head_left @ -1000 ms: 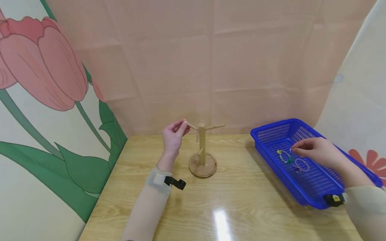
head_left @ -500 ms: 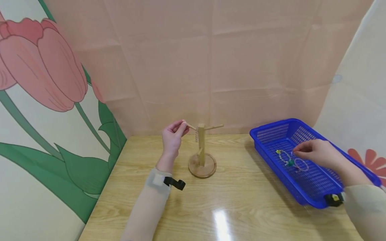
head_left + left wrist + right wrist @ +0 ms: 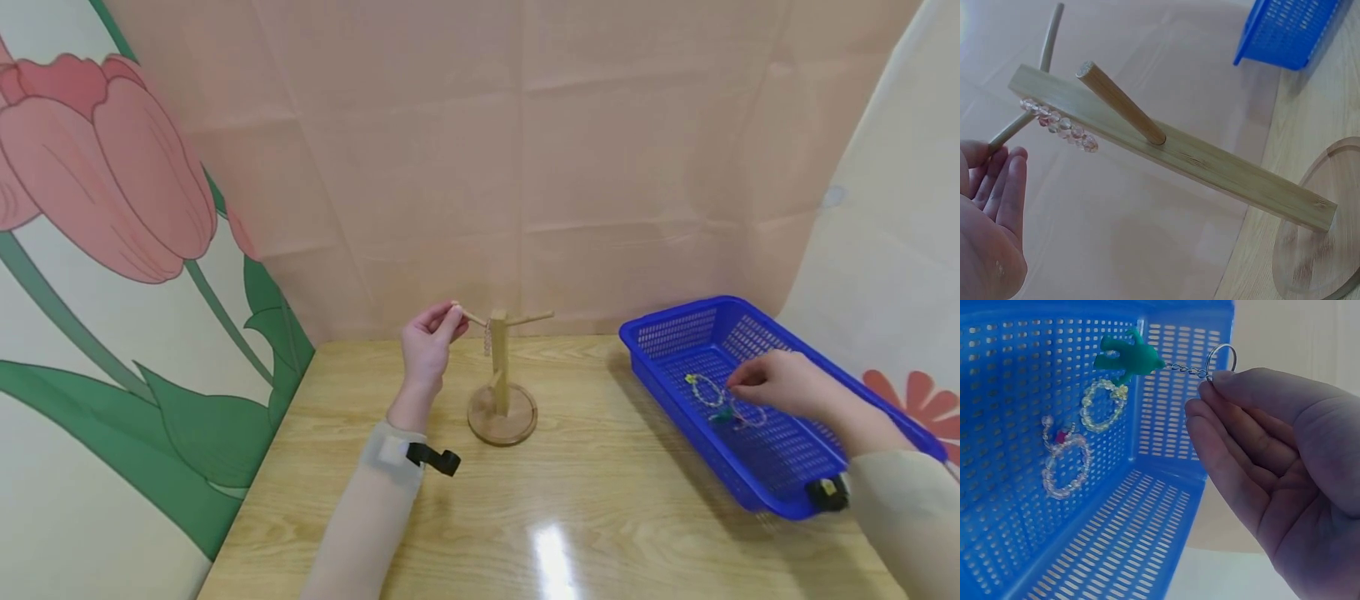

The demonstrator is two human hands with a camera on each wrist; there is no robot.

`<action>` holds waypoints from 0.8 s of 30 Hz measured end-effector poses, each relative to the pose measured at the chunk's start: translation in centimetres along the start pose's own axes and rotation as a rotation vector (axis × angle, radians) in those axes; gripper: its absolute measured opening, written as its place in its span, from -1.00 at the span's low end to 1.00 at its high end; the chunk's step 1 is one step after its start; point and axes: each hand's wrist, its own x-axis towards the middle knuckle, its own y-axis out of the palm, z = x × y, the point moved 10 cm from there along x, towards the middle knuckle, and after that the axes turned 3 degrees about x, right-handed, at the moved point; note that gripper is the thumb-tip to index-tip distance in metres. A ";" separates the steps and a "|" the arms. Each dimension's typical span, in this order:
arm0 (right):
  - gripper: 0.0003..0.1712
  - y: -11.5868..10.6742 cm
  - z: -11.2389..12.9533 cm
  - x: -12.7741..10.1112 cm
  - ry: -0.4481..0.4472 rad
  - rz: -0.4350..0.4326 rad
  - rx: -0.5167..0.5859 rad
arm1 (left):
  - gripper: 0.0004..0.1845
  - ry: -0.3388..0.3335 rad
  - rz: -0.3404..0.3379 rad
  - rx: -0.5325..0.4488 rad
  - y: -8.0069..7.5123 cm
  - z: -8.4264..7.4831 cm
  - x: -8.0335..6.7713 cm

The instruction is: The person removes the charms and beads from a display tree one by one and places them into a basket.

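Lifting slightly, the right hand (image 3: 780, 385) had closed in over the basket (image 3: 757, 492) across the last second, drifting a little lower and nearer its middle than where it sat a second earlier, and its fingers (image 3: 1222, 425) were pinching the ring of a keychain (image 3: 1166, 362). The wrist view showed it plainly: a green figure hung by a short chain from that ring, raised off the mesh floor, so the pick-up looked made rather than merely begun. Two bead bracelets, a yellowish bracelet (image 3: 1102, 403) and a pink one (image 3: 1063, 465), lay just beside each other on the basket floor below. Over on the other side, the left hand (image 3: 427, 342) had hardly budged, its fingertips pinching the end of the stand's left peg (image 3: 472, 315), steadying the wooden stand (image 3: 501, 367) on the table (image 3: 555, 500). One clear bead bracelet (image 3: 1060, 122) already hung on that peg, right against the post. The keychain was well apart from the stand, off to the right. No brand, label or writing could be read anywhere; the tulip backdrop (image 3: 112, 192) carried only pictures.
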 end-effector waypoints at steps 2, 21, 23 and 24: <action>-0.95 -0.2 0.3 0.3 -0.030 0.001 -0.021 | -0.90 0.000 0.000 0.002 0.0 0.0 0.0; -0.79 3.3 0.7 2.9 -0.103 0.240 -0.070 | -0.90 0.013 0.013 0.009 0.0 0.0 0.0; -0.79 3.6 0.7 2.9 -0.098 0.238 -0.079 | -0.89 0.015 0.011 0.007 0.0 0.0 0.0; -0.79 3.8 0.6 3.0 -0.097 0.239 -0.078 | -0.89 0.017 0.011 0.005 0.0 0.0 0.0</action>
